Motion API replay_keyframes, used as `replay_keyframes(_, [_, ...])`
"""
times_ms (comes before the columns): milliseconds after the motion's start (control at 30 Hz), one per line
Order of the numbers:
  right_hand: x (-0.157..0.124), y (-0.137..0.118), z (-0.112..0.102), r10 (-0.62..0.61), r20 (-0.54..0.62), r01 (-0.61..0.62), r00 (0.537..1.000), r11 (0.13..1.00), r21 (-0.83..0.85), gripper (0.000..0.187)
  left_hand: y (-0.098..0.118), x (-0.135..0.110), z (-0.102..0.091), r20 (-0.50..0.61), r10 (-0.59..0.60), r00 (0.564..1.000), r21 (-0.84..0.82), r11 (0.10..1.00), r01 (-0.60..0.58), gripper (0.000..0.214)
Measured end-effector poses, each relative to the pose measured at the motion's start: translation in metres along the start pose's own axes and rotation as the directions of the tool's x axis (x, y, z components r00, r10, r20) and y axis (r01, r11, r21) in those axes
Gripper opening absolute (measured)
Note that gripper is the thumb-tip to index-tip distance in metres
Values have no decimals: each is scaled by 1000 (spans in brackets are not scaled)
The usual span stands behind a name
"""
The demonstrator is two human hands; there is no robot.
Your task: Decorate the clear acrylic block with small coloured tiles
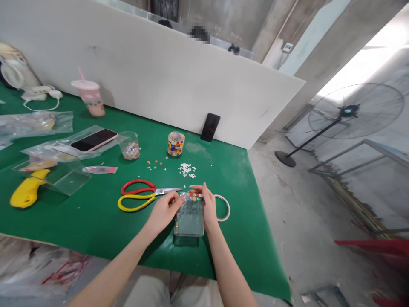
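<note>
A transparent box (191, 224) sits near the table's front edge, with small colourful mosaic tiles (195, 197) along its far edge and more down its left edge. My right hand (209, 209) is wrapped around the box's right side, fingers over the far end. At the left end of the tile row, my left hand (164, 212) is closed in a pinch; whatever lies between its fingertips is hidden. Scissors (156, 192) with one red and one yellow handle lie just left, blades pointing towards the hands. A white tape roll (228, 209) lies partly behind my right hand.
Beyond the hands are scattered white pieces (185, 169), a tape-like roll of mosaic strip (176, 144) and a plastic cup of small pieces (130, 150). Leftward are a transparent stand (68, 177), a yellow tool (27, 194), a phone (94, 140) and a drink cup (91, 98).
</note>
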State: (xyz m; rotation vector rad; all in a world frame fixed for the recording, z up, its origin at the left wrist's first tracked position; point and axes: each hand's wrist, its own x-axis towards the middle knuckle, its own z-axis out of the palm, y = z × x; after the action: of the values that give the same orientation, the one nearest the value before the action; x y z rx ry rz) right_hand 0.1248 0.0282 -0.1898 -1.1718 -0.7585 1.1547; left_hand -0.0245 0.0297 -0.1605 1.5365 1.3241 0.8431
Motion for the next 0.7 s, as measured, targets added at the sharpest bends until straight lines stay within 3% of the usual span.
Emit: replay_keyframes(700, [-1, -2, 2, -5, -2, 5, 1000, 999, -34, 46, 3, -6, 10, -100, -40, 994, -39, 999, 37, 36])
